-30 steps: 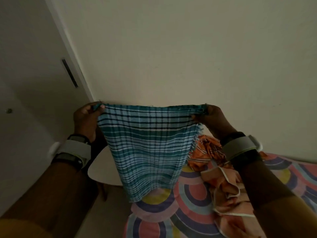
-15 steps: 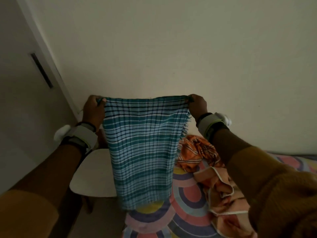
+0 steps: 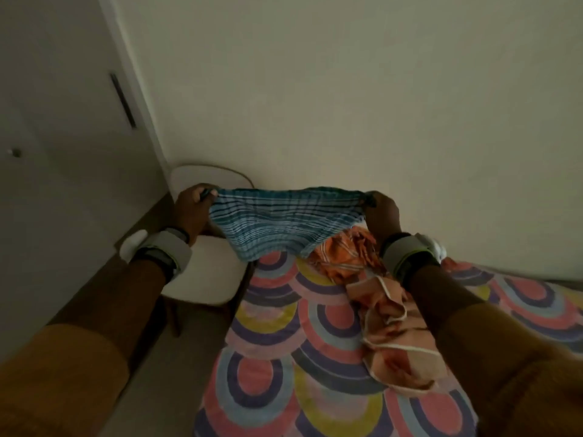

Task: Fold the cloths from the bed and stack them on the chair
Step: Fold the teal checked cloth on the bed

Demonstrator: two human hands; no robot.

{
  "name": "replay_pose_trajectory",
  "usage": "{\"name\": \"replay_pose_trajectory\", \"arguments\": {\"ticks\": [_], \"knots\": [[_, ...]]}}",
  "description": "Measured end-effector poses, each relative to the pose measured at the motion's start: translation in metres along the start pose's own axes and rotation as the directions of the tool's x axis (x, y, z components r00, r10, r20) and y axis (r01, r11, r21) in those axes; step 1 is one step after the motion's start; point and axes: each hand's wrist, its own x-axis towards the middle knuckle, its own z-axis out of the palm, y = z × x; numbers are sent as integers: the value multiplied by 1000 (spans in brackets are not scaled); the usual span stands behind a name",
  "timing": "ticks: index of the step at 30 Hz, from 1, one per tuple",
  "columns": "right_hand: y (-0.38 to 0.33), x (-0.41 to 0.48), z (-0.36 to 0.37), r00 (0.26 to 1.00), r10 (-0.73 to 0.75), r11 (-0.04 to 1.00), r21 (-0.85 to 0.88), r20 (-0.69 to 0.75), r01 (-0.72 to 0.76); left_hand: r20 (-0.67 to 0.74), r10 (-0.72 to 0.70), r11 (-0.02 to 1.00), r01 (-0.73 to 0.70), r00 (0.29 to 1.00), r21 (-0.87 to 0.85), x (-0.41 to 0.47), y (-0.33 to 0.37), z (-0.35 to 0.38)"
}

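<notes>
Grip on both top corners of the teal checked cloth [image 3: 284,225]: pinched one corner in the left hand [image 3: 192,209], fingers curled over it, and the other in the right hand [image 3: 381,216], clamped the same way. Held it spread wide in the air between the two grips. Sagged a little along the top edge. Hung short and bunched, with the lower edge just over the far corner of the bed [image 3: 277,367] and the near side of the chair seat. Could not tell whether that lower edge touched the sheet.

Below the left grip: white cushioned chair [image 3: 208,275], with its backrest rising just beyond the left hand, close to the wall [image 3: 347,105]. Had open room between the left wrist and the seat under it. Left of that grip: pale door [image 3: 63,171] with a dark slot and a small knob. Nearer than the left grip: strip of floor [image 3: 176,357] between chair and bed.

Below the right grip: crumpled orange striped cloth [image 3: 344,257] on the bed, touching a rumpled peach cloth with white trim [image 3: 391,326] nearer the body. Lay unfolded, both of them, along the right forearm's path. Beyond both grips: plain wall, close. Wore a grey band on each wrist.
</notes>
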Motion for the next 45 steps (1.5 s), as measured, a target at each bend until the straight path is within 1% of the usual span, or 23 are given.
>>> {"name": "replay_pose_trajectory", "arguments": {"ticks": [2, 4, 5, 7, 8, 9, 12, 14, 16, 20, 23, 25, 27, 29, 30, 31, 33, 34, 35, 38, 41, 42, 45], "knots": [[39, -31, 2, 999, 11, 997, -77, 50, -7, 29, -78, 996, 77, 997, 44, -36, -20, 13], [87, -81, -6, 991, 66, 990, -135, 114, -50, 46, -170, 983, 165, 984, 84, -87, -54, 30], [100, -96, -3, 988, 81, 984, -167, 130, -58, 48, -205, 974, 200, 977, 103, -101, -67, 29], [139, -149, -9, 973, 131, 976, -195, 188, -94, 117, -273, 946, 245, 955, 213, -152, -102, 36], [154, -166, -4, 967, 137, 976, -193, 214, -96, 130, -317, 926, 277, 939, 257, -167, -115, 35], [167, -189, -7, 952, 180, 968, -217, 248, -126, 147, -361, 905, 308, 921, 295, -189, -127, 38], [211, -237, -3, 905, 232, 952, -274, 356, -136, 191, -460, 850, 368, 867, 377, -242, -160, 40], [232, -256, 4, 881, 276, 946, -268, 385, -180, 225, -503, 834, 401, 834, 379, -262, -182, 40], [247, -262, 8, 870, 307, 935, -293, 385, -201, 271, -528, 822, 404, 805, 402, -270, -193, 39], [257, -237, 34, 843, 359, 923, -284, 400, -259, 278, -534, 820, 409, 799, 400, -245, -218, 45], [254, -206, 54, 849, 366, 923, -269, 381, -276, 246, -497, 831, 375, 832, 412, -212, -228, 59], [262, -169, 88, 847, 366, 925, -249, 385, -286, 207, -476, 835, 366, 855, 411, -165, -250, 74], [287, -126, 133, 855, 376, 922, -235, 358, -307, 168, -449, 839, 349, 878, 419, -111, -292, 95], [290, -102, 154, 863, 363, 927, -230, 352, -296, 116, -407, 853, 331, 906, 403, -81, -310, 108], [308, -84, 179, 870, 361, 927, -236, 336, -293, 107, -381, 861, 311, 918, 403, -57, -336, 120], [339, -61, 222, 858, 382, 918, -249, 343, -309, 109, -374, 859, 299, 921, 415, -23, -385, 141], [361, -33, 252, 839, 402, 913, -229, 367, -337, 71, -368, 859, 309, 927, 408, 10, -415, 159], [365, -26, 258, 848, 402, 913, -214, 344, -346, 40, -359, 859, 313, 932, 406, 18, -420, 164], [361, -20, 258, 864, 397, 913, -229, 310, -337, 18, -324, 860, 287, 946, 422, 23, -418, 165], [391, 7, 296, 907, 350, 907, -325, 233, -267, 30, -275, 867, 235, 961, 439, 60, -465, 186], [415, 20, 323, 916, 342, 896, -365, 208, -252, 16, -270, 872, 237, 963, 427, 76, -505, 196], [426, 22, 330, 916, 348, 893, -367, 199, -260, 3, -263, 871, 236, 965, 431, 78, -517, 197], [438, 21, 340, 885, 436, 874, -310, 163, -374, -11, -271, 863, 248, 962, 441, 82, -533, 197]]}}
